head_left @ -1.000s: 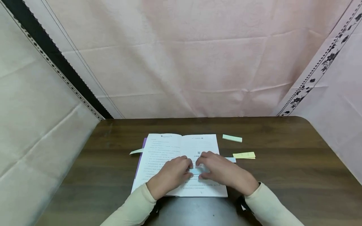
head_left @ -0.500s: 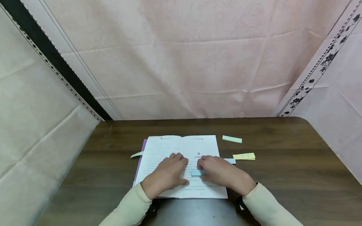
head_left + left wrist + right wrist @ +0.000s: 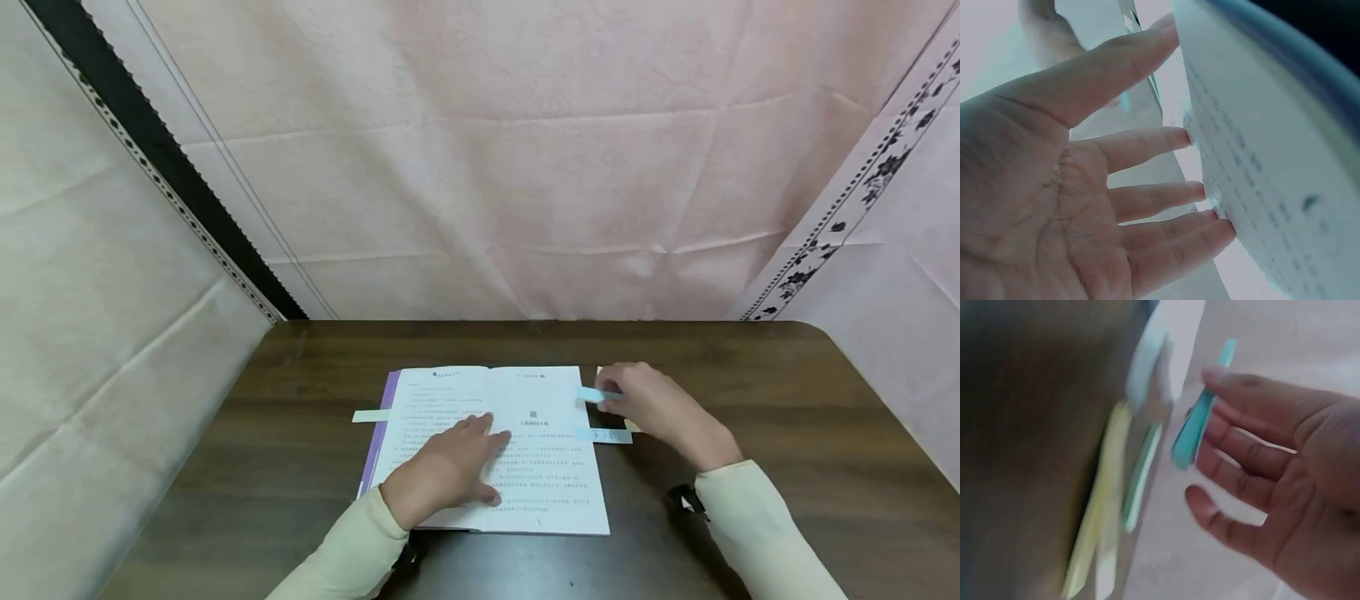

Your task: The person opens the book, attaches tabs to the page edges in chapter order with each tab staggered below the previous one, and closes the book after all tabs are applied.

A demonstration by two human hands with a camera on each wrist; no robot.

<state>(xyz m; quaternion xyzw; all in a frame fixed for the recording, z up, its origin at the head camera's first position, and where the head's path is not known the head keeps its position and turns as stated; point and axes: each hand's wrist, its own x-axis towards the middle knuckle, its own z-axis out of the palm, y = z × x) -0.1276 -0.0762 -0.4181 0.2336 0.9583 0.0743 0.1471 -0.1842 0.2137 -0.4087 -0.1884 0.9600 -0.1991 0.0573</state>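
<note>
An open book (image 3: 551, 492) with printed white pages lies on the table, its purple cover edge (image 3: 378, 442) showing at the left. My left hand (image 3: 446, 468) rests on the pages near the fold, fingers spread and fingertips touching the paper. Just off the right page's upper edge, my right hand (image 3: 663, 408) pinches a blue sticky tab (image 3: 1194, 425) between thumb and fingers. The tab's far end overlaps the page edge in the head view; whether it touches the paper I cannot tell. Below it, another blue sticky tab (image 3: 613, 436) sticks out from the page's right side.
A pale sticky tab (image 3: 371, 416) juts from the book's left side. Yellow sticky strips (image 3: 1107, 500) and a green strip (image 3: 1142, 481) lie on the table by the right hand, mostly hidden in the head view. A pale cloth (image 3: 525, 183) hangs behind the table.
My right hand has lifted the blue tab from mid-page and carried it up and right to the page edge. The left hand has moved slightly and its fingers have spread on the pages.
</note>
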